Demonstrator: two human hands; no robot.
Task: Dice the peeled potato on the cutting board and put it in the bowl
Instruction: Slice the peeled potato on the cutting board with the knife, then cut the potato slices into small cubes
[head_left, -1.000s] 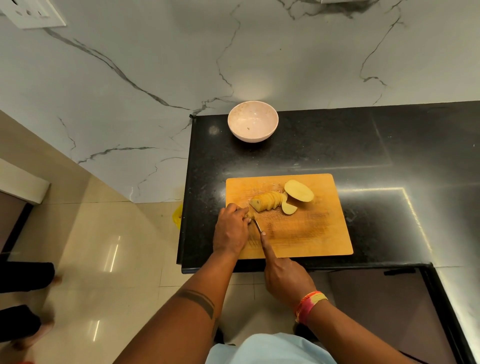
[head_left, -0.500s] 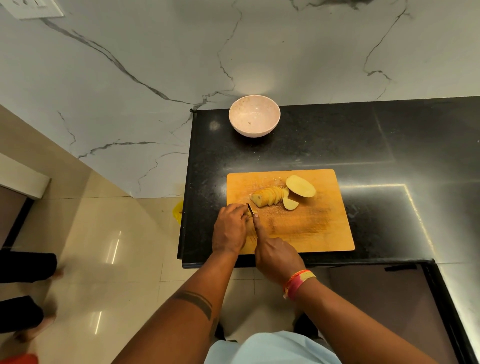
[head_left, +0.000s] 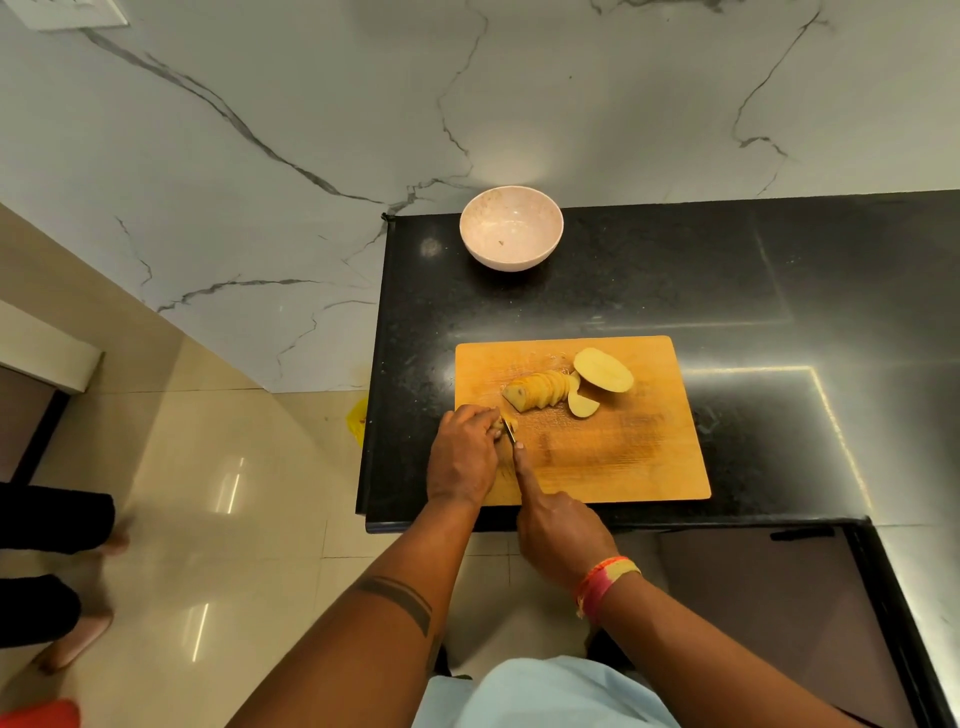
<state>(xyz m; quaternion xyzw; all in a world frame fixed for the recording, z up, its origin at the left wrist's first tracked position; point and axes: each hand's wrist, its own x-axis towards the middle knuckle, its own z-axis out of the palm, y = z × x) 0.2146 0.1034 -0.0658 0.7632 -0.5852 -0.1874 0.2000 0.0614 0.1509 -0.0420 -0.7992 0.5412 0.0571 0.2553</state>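
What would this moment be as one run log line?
left hand: holds potato piece | right hand: cutting with knife | bowl: no potato

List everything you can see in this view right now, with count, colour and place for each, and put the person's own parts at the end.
cutting board: one, orange-brown wood, near edge of the counter.
sliced potato: one fanned row of slices, pale yellow, board's far left.
potato half: one, pale yellow, cut face up, board's far side.
small potato piece: one, pale yellow, beside the slices.
knife: one, dark blade, over the board's left edge, between the hands.
bowl: one, pinkish white, no potato in it, counter's far edge by the wall.
counter: one, black, glossy.
wall: white marble, grey veins.
left hand: curled on a potato piece, mostly hidden.
right hand: grips the knife, forefinger along its back.
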